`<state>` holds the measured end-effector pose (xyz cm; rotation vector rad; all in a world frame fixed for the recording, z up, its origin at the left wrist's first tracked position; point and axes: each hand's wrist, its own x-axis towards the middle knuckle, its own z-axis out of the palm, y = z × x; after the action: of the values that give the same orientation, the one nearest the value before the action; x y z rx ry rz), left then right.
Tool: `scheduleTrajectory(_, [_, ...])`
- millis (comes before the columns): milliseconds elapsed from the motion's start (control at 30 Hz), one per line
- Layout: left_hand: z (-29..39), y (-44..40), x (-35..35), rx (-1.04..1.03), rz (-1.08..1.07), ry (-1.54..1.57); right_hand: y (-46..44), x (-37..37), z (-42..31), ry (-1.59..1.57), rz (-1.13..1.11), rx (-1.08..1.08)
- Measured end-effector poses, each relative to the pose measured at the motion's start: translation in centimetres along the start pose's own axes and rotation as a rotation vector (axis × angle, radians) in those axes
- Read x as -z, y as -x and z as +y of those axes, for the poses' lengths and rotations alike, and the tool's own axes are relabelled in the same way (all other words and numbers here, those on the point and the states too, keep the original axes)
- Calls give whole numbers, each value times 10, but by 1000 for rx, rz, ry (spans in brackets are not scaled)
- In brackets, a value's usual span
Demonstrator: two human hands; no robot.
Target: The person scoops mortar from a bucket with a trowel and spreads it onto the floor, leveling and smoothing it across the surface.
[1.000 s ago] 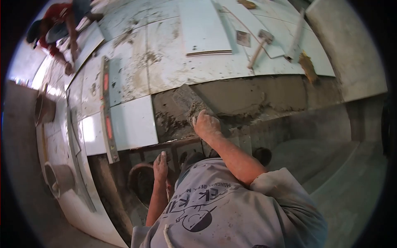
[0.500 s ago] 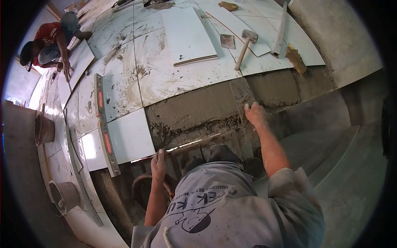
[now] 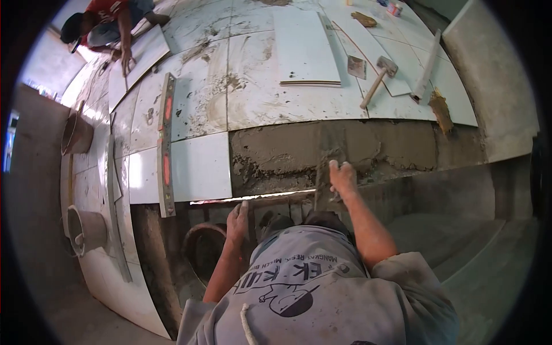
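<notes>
My right hand grips a flat grey trowel, whose blade lies over wet grey mortar. The mortar fills a strip along the front edge of the tiled floor, smooth at the back and rough and crumbly at its front left. My left hand is raised by the ledge, below the near corner of a white tile; its fingers are held together, and I cannot make out whether they hold anything. A spirit level lies across that tile.
Stacked white tiles, a mallet, a metal bar and a yellowish chunk lie beyond the mortar. Buckets stand at the left. A co-worker crouches at the upper left, hands on a tile.
My right hand first swept the trowel rightward across the mortar, then came slightly back left. The mortar looks more spread out. The co-worker's hands shifted on the tile, and the view has turned.
</notes>
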<state>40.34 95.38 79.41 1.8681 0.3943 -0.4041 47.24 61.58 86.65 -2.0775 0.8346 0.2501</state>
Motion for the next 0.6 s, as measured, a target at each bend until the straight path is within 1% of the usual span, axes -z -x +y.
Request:
scheduleTrajectory(133, [30, -2, -4, -47, 45, -27, 22, -59, -30, 77, -103, 138])
scheduleTrajectory(200, [33, 0, -3, -34, 55, 105, 29, -83, -41, 119, -189, 218])
scheduleTrajectory(233, [38, 7, 1, -58, 90, 0, 31, -90, -46, 115, -201, 229])
scheduleTrajectory(333, [18, 21, 13, 10, 123, 69, 32, -111, -51, 111, -279, 208])
scheduleTrajectory(367, [7, 28, 14, 19, 149, 112, 28, -120, -47, 181, -272, 286])
scheduleTrajectory(400, [-2, 38, 14, 32, 155, 119, 32, -119, -49, 253, -264, 364])
scheduleTrajectory(433, [-9, 46, 14, 44, 195, 95, 34, -115, -52, 261, -269, 370])
scheduleTrajectory(500, [-21, 53, 16, 54, 251, 81, 39, -97, -67, 306, -446, 413])
scheduleTrajectory(533, [-30, 56, 16, 101, 260, 57, 38, -90, -70, 316, -457, 426])
scheduleTrajectory(567, [-39, 58, 16, 151, 266, 31, 36, -80, -69, 419, -496, 606])
scheduleTrajectory(600, [-46, 58, 15, 158, 278, 40, 33, -70, -67, 520, -532, 786])
